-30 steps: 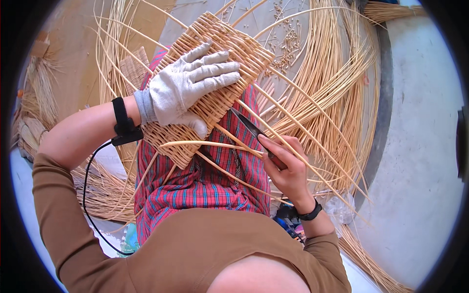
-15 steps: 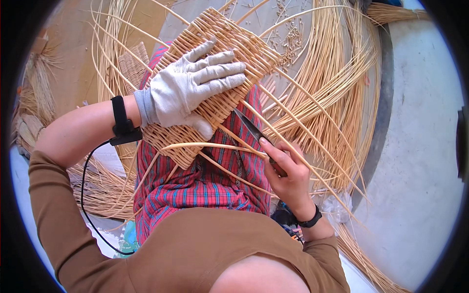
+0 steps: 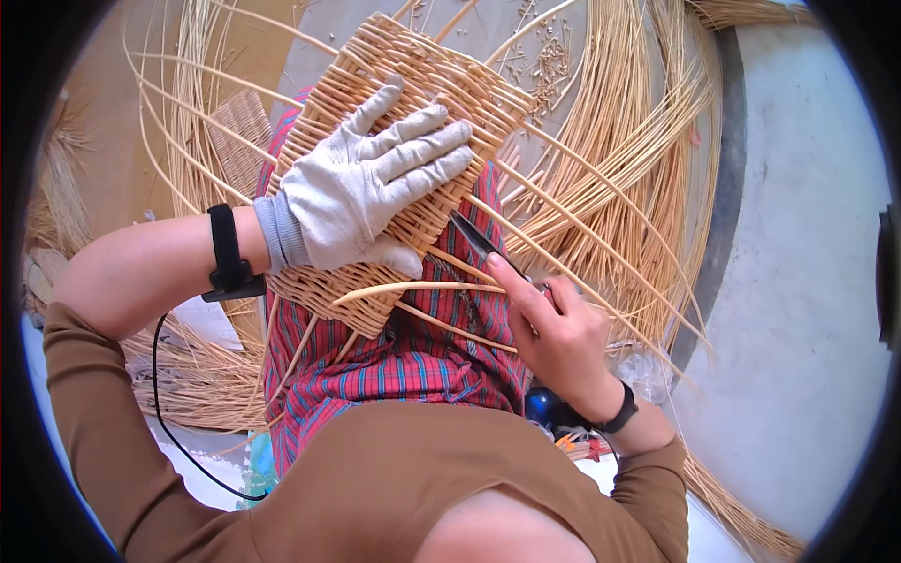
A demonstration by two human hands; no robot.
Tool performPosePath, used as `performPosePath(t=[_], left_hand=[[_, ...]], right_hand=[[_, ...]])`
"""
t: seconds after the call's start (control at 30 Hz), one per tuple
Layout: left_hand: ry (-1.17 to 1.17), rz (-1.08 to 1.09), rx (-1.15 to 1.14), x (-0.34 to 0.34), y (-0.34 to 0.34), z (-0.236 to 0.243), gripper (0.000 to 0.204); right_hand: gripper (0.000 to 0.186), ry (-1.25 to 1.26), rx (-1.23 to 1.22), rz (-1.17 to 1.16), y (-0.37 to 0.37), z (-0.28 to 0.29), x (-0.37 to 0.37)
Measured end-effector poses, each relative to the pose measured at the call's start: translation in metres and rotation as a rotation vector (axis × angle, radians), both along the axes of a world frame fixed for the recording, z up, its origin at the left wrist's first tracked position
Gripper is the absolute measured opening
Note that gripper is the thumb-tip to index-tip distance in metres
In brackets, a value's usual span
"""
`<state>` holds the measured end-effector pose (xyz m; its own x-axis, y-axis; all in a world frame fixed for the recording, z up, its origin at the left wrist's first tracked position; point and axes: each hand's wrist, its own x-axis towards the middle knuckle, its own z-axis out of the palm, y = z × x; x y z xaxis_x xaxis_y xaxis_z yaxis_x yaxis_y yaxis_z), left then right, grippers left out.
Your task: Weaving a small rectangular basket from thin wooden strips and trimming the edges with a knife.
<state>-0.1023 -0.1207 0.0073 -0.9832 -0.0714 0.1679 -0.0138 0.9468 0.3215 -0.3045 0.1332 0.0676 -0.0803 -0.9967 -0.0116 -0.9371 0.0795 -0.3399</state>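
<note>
On my lap lies a woven wicker panel (image 3: pixel 422 75), tilted, with long stakes sticking out around its edges. My left hand (image 3: pixel 361 178), in a pale work glove, presses flat on it with fingers spread. To the right, my right hand (image 3: pixel 558 333) is bare and closed around a dark, pointed metal-bladed tool (image 3: pixel 477 235). The index finger lies along the tool, whose handle is mostly hidden in the palm. The tip meets the panel's right edge beside a stake. A pale rod (image 3: pixel 413 289) runs from the lower part of the panel to my right fingers; whether they grip it is unclear.
Large bundles of long wicker rods (image 3: pixel 619 141) spread on the floor at the right. Another woven piece (image 3: pixel 242 141) rests at the left, with more rods (image 3: pixel 206 371) below it. Short offcuts (image 3: pixel 544 70) are scattered beyond the panel. A black cable hangs from my left wristband (image 3: pixel 228 253).
The panel has turned slightly and its lower corner has shifted right, my left hand staying flat on it. My right hand has moved slightly right and down, its index finger reaching further along the blade.
</note>
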Motion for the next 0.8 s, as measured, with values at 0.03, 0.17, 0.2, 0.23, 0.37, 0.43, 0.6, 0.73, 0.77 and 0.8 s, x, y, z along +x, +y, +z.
performPosePath(t=[0.03,0.17,0.2,0.23,0.37,0.43,0.6,0.73,0.77,0.8], left_hand=[[-0.016,0.004,0.020,-0.001,0.000,0.000,0.123],[-0.028,0.006,0.047,-0.001,-0.001,-0.001,0.126],[-0.040,0.011,0.035,0.000,-0.001,-0.001,0.126],[-0.053,0.009,0.048,0.001,-0.001,0.001,0.126],[-0.055,0.011,0.042,0.002,-0.002,0.002,0.125],[-0.048,0.001,0.031,0.000,-0.001,0.002,0.126],[-0.011,0.000,0.000,0.001,-0.001,0.000,0.130],[0.024,0.013,0.065,0.002,-0.002,0.001,0.131],[0.055,0.059,0.095,0.002,-0.001,0.003,0.129],[0.087,0.104,0.125,0.001,0.000,0.005,0.127]], right_hand=[[0.063,0.006,-0.048,0.043,-0.005,-0.009,-0.007],[0.057,-0.382,-0.062,-0.033,-0.015,-0.023,-0.013],[0.057,-0.371,-0.060,-0.035,-0.016,-0.025,-0.013],[0.057,-0.544,-0.009,-0.058,-0.019,-0.028,-0.015],[0.052,-0.428,0.026,0.024,-0.025,-0.030,-0.030],[0.055,-0.202,-0.082,0.150,-0.025,-0.041,-0.035],[0.050,-0.676,0.102,-0.006,-0.024,-0.039,-0.033],[0.062,-1.182,0.478,-0.179,-0.027,-0.029,-0.050],[0.064,-1.284,0.591,-0.238,-0.030,-0.023,-0.054],[0.066,-1.385,0.705,-0.298,-0.031,-0.020,-0.055]])
